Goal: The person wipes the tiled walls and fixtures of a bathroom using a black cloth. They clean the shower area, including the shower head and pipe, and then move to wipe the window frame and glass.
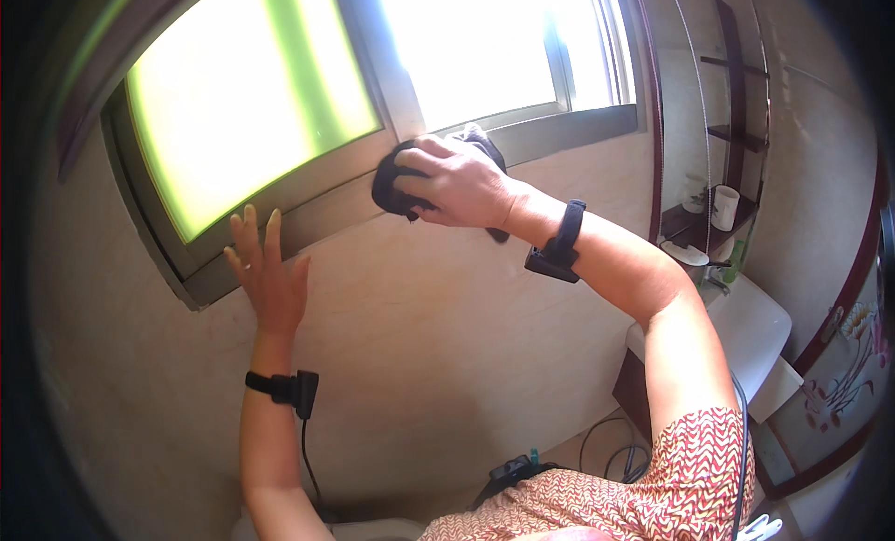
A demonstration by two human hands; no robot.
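I see the right hand clamped on a dark cloth, pressing it vs the window frame at the sill. Left hand flat, fingers together, on the wall just below the frame's left end. White cup on shelf far right.

Right hand pressing a dark cloth against the lower window frame, fingers spread over it. Left hand laid flat and open against the tiled wall just below the frame's left part, well apart from the cloth. Black bands on both wrists. White mug on a corner shelf at right.
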